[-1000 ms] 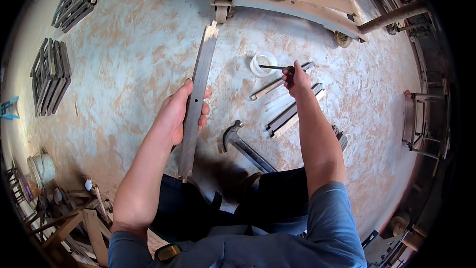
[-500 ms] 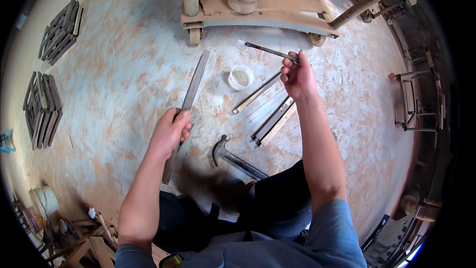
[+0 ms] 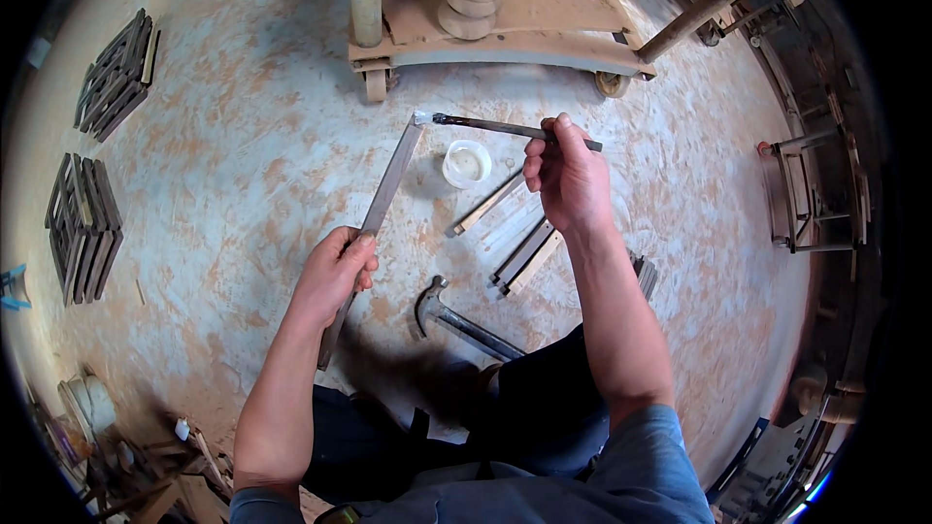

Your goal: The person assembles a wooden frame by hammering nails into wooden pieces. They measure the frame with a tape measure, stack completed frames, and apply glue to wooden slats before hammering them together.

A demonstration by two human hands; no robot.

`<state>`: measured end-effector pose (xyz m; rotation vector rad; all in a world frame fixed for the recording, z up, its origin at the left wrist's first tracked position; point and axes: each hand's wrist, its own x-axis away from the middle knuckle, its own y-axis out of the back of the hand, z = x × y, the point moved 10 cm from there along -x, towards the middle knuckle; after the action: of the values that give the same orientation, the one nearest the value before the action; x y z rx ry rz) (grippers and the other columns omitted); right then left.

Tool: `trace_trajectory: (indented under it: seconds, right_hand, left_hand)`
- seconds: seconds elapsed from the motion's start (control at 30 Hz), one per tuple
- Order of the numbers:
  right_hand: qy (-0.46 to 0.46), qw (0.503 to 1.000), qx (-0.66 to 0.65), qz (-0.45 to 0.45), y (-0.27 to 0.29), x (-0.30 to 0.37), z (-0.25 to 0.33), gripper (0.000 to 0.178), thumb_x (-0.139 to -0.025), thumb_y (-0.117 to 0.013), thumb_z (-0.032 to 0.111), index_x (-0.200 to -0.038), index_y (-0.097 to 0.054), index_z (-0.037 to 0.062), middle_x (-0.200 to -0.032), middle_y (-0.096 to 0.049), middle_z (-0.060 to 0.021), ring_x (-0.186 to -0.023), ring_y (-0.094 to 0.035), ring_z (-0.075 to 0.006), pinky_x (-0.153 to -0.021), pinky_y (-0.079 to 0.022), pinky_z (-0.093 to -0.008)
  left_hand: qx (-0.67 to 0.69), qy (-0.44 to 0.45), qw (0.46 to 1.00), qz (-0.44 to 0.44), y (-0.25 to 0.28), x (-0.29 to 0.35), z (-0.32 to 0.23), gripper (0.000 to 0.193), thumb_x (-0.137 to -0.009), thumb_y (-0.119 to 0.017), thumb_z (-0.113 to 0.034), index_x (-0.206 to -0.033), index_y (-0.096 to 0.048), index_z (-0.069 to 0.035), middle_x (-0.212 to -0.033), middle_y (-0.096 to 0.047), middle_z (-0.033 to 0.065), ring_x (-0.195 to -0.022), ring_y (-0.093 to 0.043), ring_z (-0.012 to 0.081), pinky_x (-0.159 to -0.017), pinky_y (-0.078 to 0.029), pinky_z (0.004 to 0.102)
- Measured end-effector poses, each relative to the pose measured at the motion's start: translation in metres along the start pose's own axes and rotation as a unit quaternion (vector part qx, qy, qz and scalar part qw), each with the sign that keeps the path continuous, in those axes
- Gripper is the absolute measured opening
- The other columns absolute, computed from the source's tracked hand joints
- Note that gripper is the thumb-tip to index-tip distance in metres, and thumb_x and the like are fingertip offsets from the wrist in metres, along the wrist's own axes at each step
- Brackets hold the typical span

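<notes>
My left hand (image 3: pixel 337 274) is closed around a long flat strip of dark wood (image 3: pixel 392 175), which slants up and away from me. In my right hand (image 3: pixel 571 175) I hold a thin dark-handled brush (image 3: pixel 490 125) between thumb and fingers. Its white-coated tip meets the far end of the wood strip. A small white plastic tub (image 3: pixel 467 165) with pale liquid in it stands on the floor just below the brush. Between my forearms a claw hammer (image 3: pixel 464 326) lies near my knees, its handle end hidden by my leg.
Several wood strips (image 3: pixel 525 252) lie under my right forearm. Ahead stands a wheeled wooden platform (image 3: pixel 505 50) carrying stacked round blocks (image 3: pixel 470 2). Two stacks of dark wooden frames (image 3: pixel 83 223) sit at the left; scrap wood (image 3: pixel 184 485) is heaped at lower left.
My right hand has moved left and slightly down, bringing the brush tip onto the far end of the wood strip. My left hand still grips the strip, slightly shifted.
</notes>
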<state>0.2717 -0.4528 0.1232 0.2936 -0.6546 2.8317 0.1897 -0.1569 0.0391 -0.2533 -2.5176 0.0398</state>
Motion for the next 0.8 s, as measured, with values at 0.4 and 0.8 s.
trace_trajectory:
  seconds: [0.4,0.8]
  right_hand:
    - [0.030,0.999,0.032,-0.002,0.004,0.002,0.010,0.029,-0.097,-0.056,0.027,-0.103,-0.056,-0.0013,-0.076,-0.064,-0.0106,-0.058,-0.061,-0.0154,-0.047,-0.045,-0.0272]
    - [0.059,0.994,0.091,-0.020,0.004,0.016,0.023,0.029,-0.097,-0.057,0.026,-0.102,-0.060,-0.0030,-0.077,-0.066,-0.0109,-0.059,-0.062,-0.0146,-0.048,-0.046,-0.0255]
  left_hand:
    - [0.001,-0.006,1.000,0.005,-0.003,0.004,-0.002,0.021,-0.098,-0.053,-0.026,-0.096,-0.053,-0.005,-0.078,-0.059,0.0039,-0.061,-0.053,0.0103,-0.058,-0.045,0.0257]
    - [-0.306,-0.121,0.929,-0.169,0.020,0.015,-0.024,0.043,-0.084,-0.064,-0.030,-0.115,-0.059,0.000,-0.092,-0.068,0.0179,-0.084,-0.066,0.0298,-0.075,-0.051,0.0377]
